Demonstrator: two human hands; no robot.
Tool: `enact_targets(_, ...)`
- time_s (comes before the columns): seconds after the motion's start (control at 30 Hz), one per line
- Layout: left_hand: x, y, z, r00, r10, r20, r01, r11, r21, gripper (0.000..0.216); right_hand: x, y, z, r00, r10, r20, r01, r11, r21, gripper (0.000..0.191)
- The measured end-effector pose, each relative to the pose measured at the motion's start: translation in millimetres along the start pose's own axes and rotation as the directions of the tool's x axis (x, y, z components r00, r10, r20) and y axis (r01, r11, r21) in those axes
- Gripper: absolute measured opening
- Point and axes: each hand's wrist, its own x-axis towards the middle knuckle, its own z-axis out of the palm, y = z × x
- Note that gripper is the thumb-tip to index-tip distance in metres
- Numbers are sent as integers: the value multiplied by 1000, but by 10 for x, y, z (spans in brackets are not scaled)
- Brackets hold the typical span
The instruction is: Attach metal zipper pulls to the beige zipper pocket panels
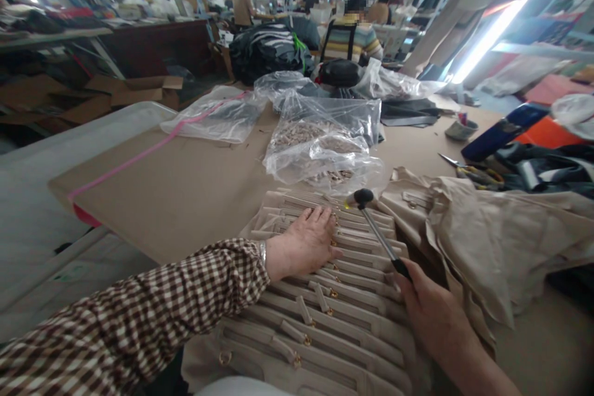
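Head view. Overlapping, zipped beige fabric pieces [355, 322] lie on the table [153, 210], probably light and limp, best steadied by flat pressure. The left hand [306, 241] rests spread on them, gripping nothing; the right hand [429, 303] is wrapped round the handle [402, 268] of a likely head-heavy hammer [380, 234].

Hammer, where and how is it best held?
Likely best by the black grip, from the near right, where the right hand holds the hammer: its shaft slants toward that side, the head at the far end.
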Motion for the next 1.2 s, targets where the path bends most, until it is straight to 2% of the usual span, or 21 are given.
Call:
enact_targets(0.07,-3,-1,4,1000,5,-7,-5,1000,2,75,22,-33,7,995,-34,-97,34,999,-6,36)
enact_targets(0.1,-5,-1,7,1000,9,-11,-9,1000,-1,75,43,-32,26,993,-39,-108,38,999,-12,37)
enact_targets(0.23,-12,-4,9,1000,18,-14,-19,999,-29,74,171,67,90,998,-15,65,19,998,-65,34)
enact_targets(0.3,-17,-5,-4,1000,16,-1,-16,999,-35,73,201,99,40,995,-18,99,26,996,-80,32)
enact_targets(0.37,-27,-2,-24,1000,3,-1,-3,999,-36,73,170,72,-54,997,-40,62,45,996,-81,30)
enact_targets(0.47,-42,6,-47,1000,-10,-11,10,999,-43,76,55,-26,-138,993,-72,-95,68,997,-46,29)
enact_targets(0.53,-47,9,-53,1000,-21,-7,21,999,-49,79,0,-56,-108,991,-75,-114,73,997,-24,28)
enact_targets(0.67,-34,4,-62,999,-40,33,42,997,-65,83,0,19,-28,992,-34,124,43,997,-68,26)
enact_targets(0.7,-30,3,-65,998,-43,43,45,997,-66,83,-1,41,-40,988,-22,151,35,996,-82,26)
enact_targets(0.77,-25,0,-67,998,-44,37,46,997,-56,83,-37,59,-98,993,-24,115,35,994,-100,26)
enact_targets(0.87,-29,0,-48,1000,-18,-2,18,1000,-26,81,-150,20,-154,995,-66,-70,59,994,-96,26)
enact_targets(0.9,-33,0,-37,1000,-9,-12,9,1000,-22,81,-184,2,-143,992,-76,-96,67,993,-92,24)
enact_targets(0.93,-36,1,-26,1000,-8,-15,7,1000,-26,80,-208,-11,-115,994,-78,-79,71,993,-89,23)
enact_targets(1.07,-39,0,-14,999,-43,6,43,996,-72,82,-205,3,18,990,0,138,17,993,-116,24)
enact_targets(1.13,-22,-6,-34,998,-43,41,46,997,-68,82,-176,39,10,990,32,139,-20,996,-85,26)
enact_targets(1.2,14,-21,-65,996,-43,80,47,997,-54,82,-151,76,-59,997,28,74,-26,999,-32,29)
